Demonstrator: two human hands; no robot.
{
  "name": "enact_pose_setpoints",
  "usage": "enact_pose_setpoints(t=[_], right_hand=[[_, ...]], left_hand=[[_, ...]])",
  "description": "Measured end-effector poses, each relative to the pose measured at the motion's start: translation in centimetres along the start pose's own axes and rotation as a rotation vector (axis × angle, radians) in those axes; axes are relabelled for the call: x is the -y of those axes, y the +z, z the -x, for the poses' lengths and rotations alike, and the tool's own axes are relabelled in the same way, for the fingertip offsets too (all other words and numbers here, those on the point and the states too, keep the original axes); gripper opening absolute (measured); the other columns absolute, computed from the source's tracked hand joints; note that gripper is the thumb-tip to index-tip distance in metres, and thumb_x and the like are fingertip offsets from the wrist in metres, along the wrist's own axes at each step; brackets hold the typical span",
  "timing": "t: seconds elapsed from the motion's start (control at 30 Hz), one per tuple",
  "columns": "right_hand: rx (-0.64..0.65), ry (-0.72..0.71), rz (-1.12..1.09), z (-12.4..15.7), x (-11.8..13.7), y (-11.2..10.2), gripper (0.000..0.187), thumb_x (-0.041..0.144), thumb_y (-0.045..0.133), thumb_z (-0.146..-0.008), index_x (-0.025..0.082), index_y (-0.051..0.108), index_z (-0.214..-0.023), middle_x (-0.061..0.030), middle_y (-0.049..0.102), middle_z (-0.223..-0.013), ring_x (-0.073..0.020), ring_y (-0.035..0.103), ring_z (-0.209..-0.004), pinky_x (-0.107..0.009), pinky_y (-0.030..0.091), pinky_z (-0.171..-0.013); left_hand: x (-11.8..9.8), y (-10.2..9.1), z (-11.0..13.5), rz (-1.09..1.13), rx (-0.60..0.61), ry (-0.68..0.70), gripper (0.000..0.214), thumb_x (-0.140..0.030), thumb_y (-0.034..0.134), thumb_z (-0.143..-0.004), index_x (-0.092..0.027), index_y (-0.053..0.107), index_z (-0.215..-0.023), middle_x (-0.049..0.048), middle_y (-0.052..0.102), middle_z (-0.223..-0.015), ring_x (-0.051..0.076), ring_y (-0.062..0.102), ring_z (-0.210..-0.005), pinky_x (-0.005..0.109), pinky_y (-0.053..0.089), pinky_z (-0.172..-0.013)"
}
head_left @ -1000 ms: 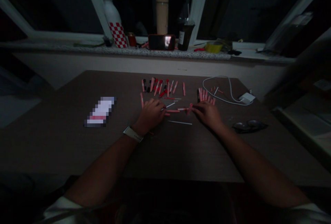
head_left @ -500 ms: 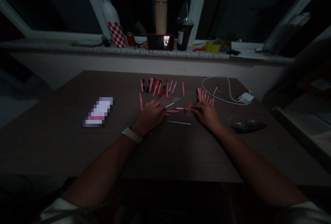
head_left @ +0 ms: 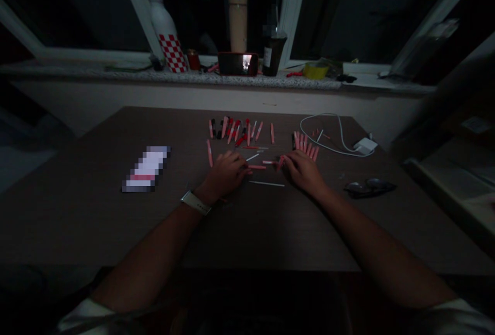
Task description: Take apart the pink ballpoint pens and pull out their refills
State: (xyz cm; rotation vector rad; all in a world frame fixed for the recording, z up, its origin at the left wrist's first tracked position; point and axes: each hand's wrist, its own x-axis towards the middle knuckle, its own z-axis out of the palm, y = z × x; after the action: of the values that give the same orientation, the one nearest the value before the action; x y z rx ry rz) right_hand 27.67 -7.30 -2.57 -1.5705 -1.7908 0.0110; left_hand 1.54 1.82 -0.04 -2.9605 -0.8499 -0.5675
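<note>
Both my hands rest low over the desk among scattered pen parts. My left hand (head_left: 228,171), a pale-strapped watch (head_left: 196,202) on its wrist, has curled fingers beside a pink pen barrel (head_left: 257,167); whatever is under the fingertips is hidden. In the fingertips of my right hand (head_left: 304,171) is a small pink pen part (head_left: 280,162), pinched at its upper end. Just left of it lies a short pink tube (head_left: 267,162). A thin white refill (head_left: 266,184) lies in front, and a short white stick (head_left: 252,157) is behind.
Several pink, red and black pens (head_left: 232,130) lie in a row at the back. More pink pens (head_left: 305,145) sit behind my right hand. A white charger (head_left: 365,145) with cable and folded glasses (head_left: 370,187) are at right, a phone (head_left: 147,169) at left.
My right hand has turned slightly, its fingers now closer over the pink part, which sits a little lower. My left hand stays nearly still. The whole view has shifted slightly.
</note>
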Motion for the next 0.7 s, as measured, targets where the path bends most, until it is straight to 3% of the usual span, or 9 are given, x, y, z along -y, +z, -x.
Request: enact_pose_setpoints(t=[0.43,0.7], right_hand=[[-0.025,0.047,-0.020,-0.02,-0.08,-0.13,0.038,0.036,0.036,-0.102,0.018,0.069,-0.104,-0.0125,0.068,-0.100,-0.0247,0.062,-0.097,-0.035,0.046,-0.087],[-0.102,0.073,-0.068,0.07,0.11,-0.05,0.043,0.039,0.030,-0.104,0.019,0.067,-0.103,-0.0115,0.070,-0.102,-0.0237,0.064,-0.100,-0.035,0.046,-0.090]], left_hand=[[0.21,0.38,-0.03,0.006,0.038,0.056,0.025,-0.042,0.056,-0.096,-0.019,0.065,-0.097,0.0072,0.063,-0.101,0.024,0.054,-0.096,0.037,0.040,-0.081],[-0.10,0.21,-0.25,-0.011,-0.011,-0.010,0.030,-0.042,0.046,-0.101,-0.016,0.061,-0.097,0.0086,0.065,-0.098,0.024,0.057,-0.093,0.037,0.040,-0.081]])
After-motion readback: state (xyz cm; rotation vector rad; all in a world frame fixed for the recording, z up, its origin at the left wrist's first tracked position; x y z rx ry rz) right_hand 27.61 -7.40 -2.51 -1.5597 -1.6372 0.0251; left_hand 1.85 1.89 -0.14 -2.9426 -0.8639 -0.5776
